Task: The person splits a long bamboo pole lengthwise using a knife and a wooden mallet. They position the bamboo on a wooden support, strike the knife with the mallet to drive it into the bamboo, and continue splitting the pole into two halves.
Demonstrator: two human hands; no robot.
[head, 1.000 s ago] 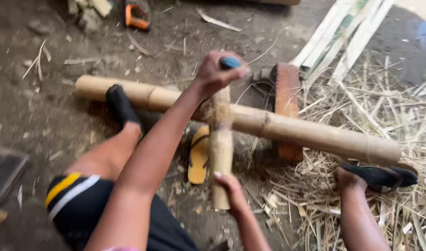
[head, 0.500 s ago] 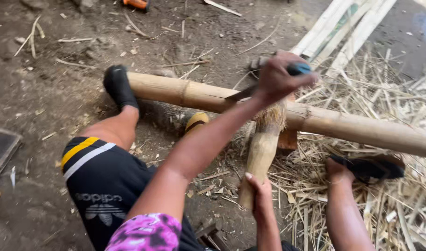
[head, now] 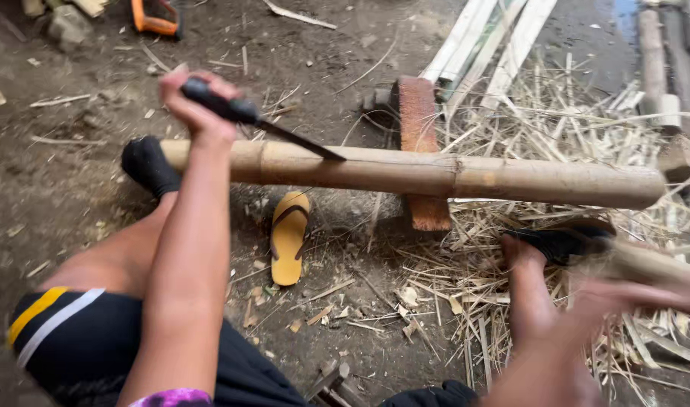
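I note a yellow flip-flop [head: 289,237] lying on the dirt floor [head: 73,188] just below the long pole, toe end pointing away from me. A rust-coloured block [head: 419,113] lies crosswise beneath the pole. At upper right I see a bundle of pale split slats [head: 488,41] laid diagonally. Dry straw-like shavings [head: 465,294] cover the ground on the right side — dense, loosely scattered. An orange-handled tool [head: 155,15] sits at the top edge, partly cut off. Stones [head: 62,22] rest at upper left — beside scattered splinters.
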